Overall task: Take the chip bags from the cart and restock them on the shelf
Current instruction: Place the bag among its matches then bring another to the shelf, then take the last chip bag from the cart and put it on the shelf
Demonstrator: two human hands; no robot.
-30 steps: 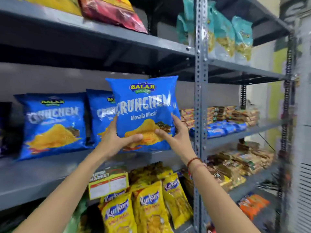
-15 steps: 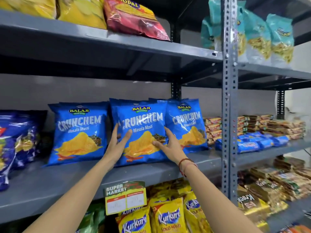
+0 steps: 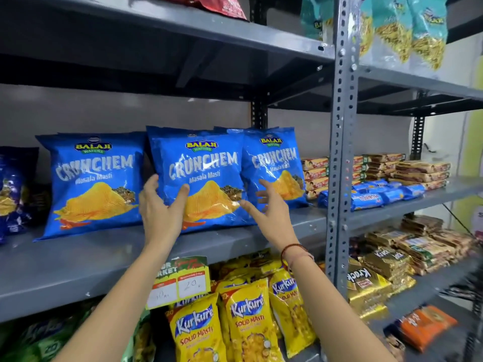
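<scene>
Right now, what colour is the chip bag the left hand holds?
The chip bag is blue; head view.

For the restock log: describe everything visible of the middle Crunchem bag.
The middle Crunchem bag is glossy blue, puffed, printed Balaji Wafers, Masala Masti, with yellow chips. It stands upright on the grey shelf, overlapping the right bag. The left hand grips its lower left edge; the right hand is at its lower right corner.

Chip bags: blue, white lettering, yellow ridged-chip pic w/ red chilli. Shelf: plain grey. Lower bags: yellow, blue logo, red text. Top-right bags: teal over clear. Top bag: red. Wrist thread: red. Packs at lower right: gold.
</scene>
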